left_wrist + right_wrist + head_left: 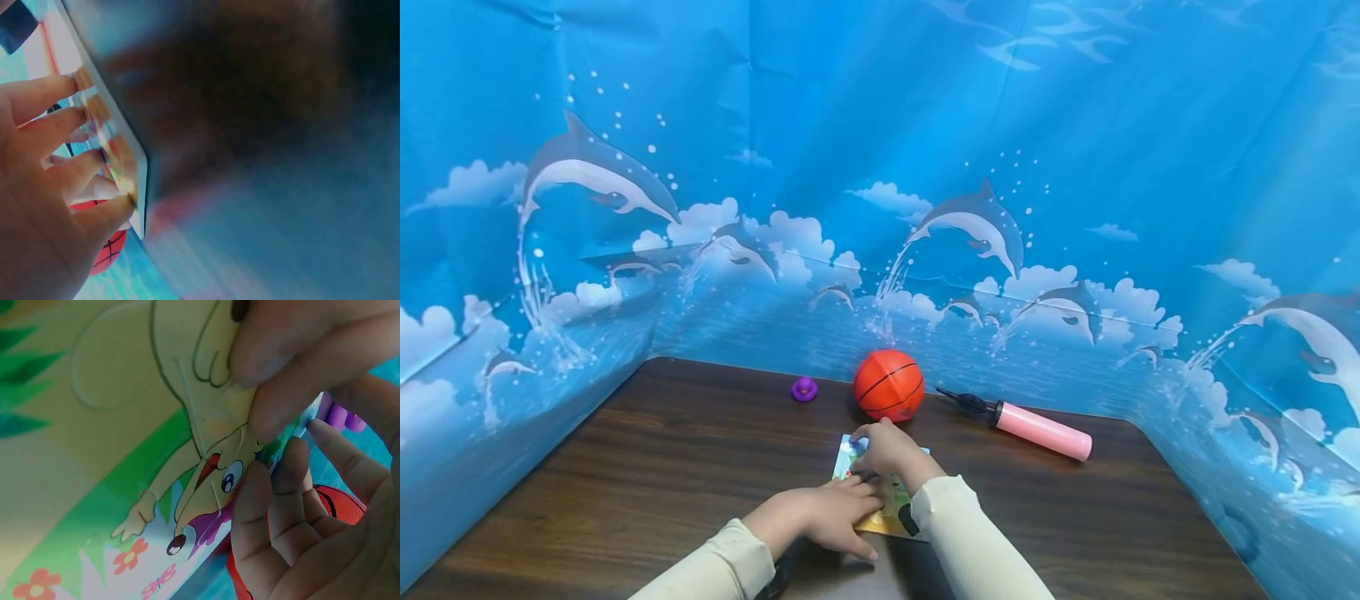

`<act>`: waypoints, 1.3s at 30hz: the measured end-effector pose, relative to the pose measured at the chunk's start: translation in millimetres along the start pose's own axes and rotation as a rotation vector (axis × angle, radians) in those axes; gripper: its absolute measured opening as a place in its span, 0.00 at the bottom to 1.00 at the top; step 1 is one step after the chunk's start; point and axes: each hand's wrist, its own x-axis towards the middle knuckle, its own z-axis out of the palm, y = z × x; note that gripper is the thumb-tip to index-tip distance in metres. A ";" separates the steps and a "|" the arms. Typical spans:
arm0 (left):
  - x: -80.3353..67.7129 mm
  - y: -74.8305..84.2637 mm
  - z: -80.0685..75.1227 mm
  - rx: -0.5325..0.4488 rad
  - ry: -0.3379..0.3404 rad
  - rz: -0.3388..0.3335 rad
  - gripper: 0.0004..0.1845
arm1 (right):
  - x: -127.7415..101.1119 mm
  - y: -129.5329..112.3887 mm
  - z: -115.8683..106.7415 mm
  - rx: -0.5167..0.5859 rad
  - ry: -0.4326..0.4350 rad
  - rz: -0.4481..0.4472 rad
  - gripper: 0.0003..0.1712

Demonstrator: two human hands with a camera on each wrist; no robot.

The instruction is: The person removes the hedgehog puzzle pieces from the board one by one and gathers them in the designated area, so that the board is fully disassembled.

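A cartoon puzzle board [889,523] with a printed picture is partly covered by both hands. My left hand [830,510] comes in from the near left and presses spread fingers [75,172] on the board's near part. Over the board's far half, my right hand [891,450] bends its fingers down to the surface. Whether it pinches a piece is hidden. The right wrist view shows fingertips touching the printed cartoon animal [212,469], close to curved piece outlines. A dark patch [907,522] shows at the board's near right corner.
An orange-red toy basketball [889,385] sits just beyond the board. Left of it is a small purple toy [804,389], and to its right lies a pink hand pump [1043,431]. A blue dolphin-print sheet [820,275] surrounds the dark wooden table [647,467].
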 end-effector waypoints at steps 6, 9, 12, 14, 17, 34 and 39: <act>2.0 -1.1 -7.5 -0.007 -0.031 0.029 0.36 | -1.4 1.1 -4.2 0.151 -0.036 0.020 0.20; 2.3 -0.3 -9.5 -0.007 -0.033 0.031 0.37 | -0.7 1.1 -6.6 0.157 -0.041 0.028 0.23; 2.6 0.3 -10.1 -0.009 -0.030 0.028 0.36 | 0.5 1.1 -8.1 0.129 -0.037 0.029 0.26; 2.7 0.9 -10.2 -0.013 -0.028 0.028 0.36 | 1.1 1.0 -8.6 0.114 -0.041 0.025 0.25; 2.5 1.5 -10.5 -0.011 -0.023 0.034 0.36 | 2.5 1.1 -8.7 0.111 -0.056 0.023 0.23; 3.6 -3.0 -10.4 -0.083 -0.066 0.016 0.35 | 1.3 1.9 -5.5 0.289 0.048 0.041 0.17; 1.7 -3.0 -8.1 -0.052 -0.055 0.031 0.37 | 0.5 14.1 -3.2 0.509 0.146 0.139 0.11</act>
